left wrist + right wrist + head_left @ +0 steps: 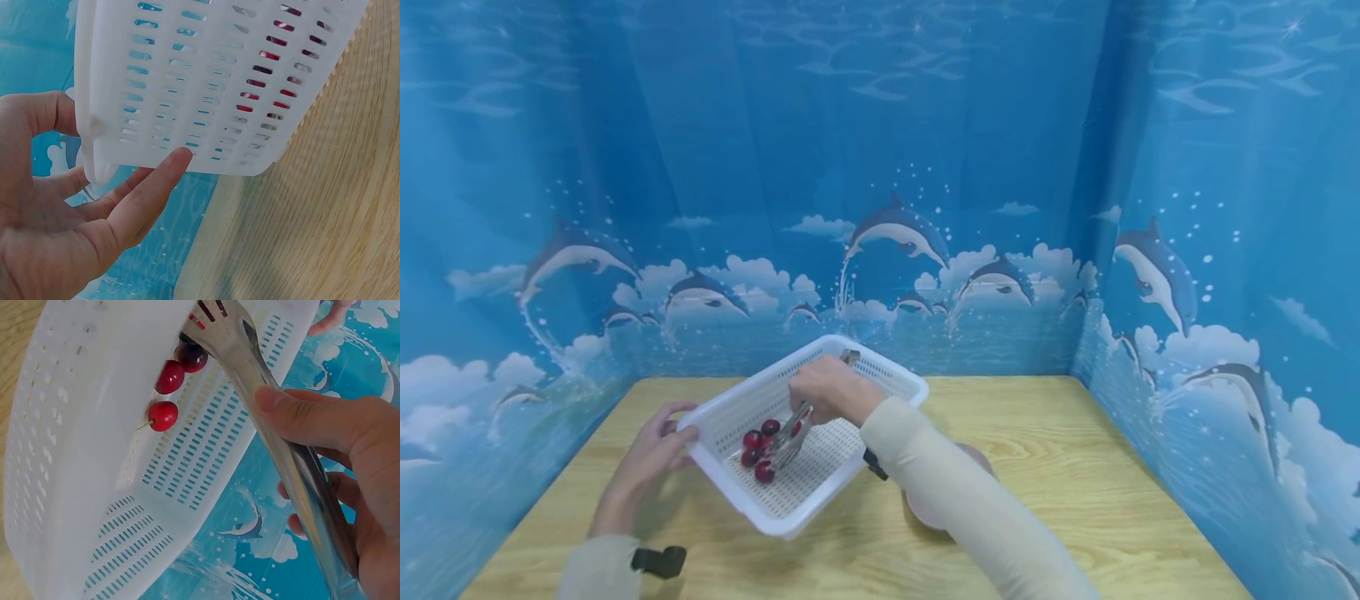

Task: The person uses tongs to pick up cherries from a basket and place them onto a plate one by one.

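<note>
A white perforated plastic basket (820,492) is tilted above the table, with several dark red cherries (764,472) gathered at its left end. My left hand (651,450) grips the basket's left end; in the left wrist view, fingers of that hand (94,219) reach along its outer wall. Inside the basket, my right hand (835,390) holds metal tongs (792,442) by their arms. The tongs' slotted head (215,328) is down among the cherries (164,416), one of which shows a stem. Whether a cherry sits between the tong heads I cannot tell.
A pinkish round dish (925,508) stands on the wood-grain table (1060,450), partly hidden beneath my right forearm. Blue dolphin-print curtains (880,167) enclose the table at the back and both sides. Dark wrist straps (658,562) are on both wrists.
</note>
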{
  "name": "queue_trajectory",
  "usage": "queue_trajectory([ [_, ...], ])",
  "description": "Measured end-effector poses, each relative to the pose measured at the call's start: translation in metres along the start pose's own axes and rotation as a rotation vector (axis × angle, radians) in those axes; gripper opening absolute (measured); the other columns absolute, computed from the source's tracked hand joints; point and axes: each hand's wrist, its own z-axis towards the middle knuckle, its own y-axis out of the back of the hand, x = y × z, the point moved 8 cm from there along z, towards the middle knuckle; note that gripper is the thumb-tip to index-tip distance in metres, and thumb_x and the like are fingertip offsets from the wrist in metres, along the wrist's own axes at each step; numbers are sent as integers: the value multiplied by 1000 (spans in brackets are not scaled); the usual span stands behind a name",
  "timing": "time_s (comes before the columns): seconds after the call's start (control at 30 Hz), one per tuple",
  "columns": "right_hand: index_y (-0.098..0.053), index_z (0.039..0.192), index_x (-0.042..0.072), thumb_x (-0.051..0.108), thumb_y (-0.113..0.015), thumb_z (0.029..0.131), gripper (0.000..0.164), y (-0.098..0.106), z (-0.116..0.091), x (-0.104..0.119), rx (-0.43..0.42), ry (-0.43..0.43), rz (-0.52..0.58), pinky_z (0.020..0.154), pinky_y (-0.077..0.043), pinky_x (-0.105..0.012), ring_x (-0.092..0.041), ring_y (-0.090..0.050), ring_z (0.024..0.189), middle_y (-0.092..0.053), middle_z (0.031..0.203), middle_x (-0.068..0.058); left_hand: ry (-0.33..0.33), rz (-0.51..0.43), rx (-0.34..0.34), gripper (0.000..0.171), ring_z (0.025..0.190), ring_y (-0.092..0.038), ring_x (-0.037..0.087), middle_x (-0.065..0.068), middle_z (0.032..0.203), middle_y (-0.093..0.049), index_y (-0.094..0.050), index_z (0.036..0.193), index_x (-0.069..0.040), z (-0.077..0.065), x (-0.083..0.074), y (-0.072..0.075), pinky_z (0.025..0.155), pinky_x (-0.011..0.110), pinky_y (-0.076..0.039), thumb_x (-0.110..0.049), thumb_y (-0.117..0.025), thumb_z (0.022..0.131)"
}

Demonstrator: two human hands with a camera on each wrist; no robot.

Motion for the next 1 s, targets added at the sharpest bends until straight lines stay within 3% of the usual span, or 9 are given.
queue_trajectory([
  [0.2,-77,111,33,35,-86,83,29,-5,2,7,30,-3,24,92,-60,-21,-7,-68,103,-75,114,12,-11,-10,12,62,114,-67,29,38,143,-46,-24,157,3,-1,-1,0,93,43,-66,-10,-51,102],
  [0.43,-77,109,34,31,-85,84,26,-3,2,13,29,9,-23,85,-59,-19,-6,-68,100,-75,111,13,-6,-12,6,62,113,-67,26,38,143,-47,-23,157,2,0,-1,0,93,42,-66,-10,-52,103],
  [0.67,-77,111,33,37,-84,84,27,4,-5,5,3,17,22,86,-60,-19,-6,-69,100,-76,113,12,-2,-10,11,62,113,-67,26,37,143,-46,-23,158,2,0,0,0,93,42,-66,-10,-51,104],
  [1.0,-78,114,34,31,-87,83,32,8,-18,-9,-37,20,69,86,-61,-20,-7,-70,101,-77,116,11,-3,-9,7,61,113,-67,26,39,141,-47,-24,156,4,0,-1,0,91,38,-67,-9,-51,103],
])
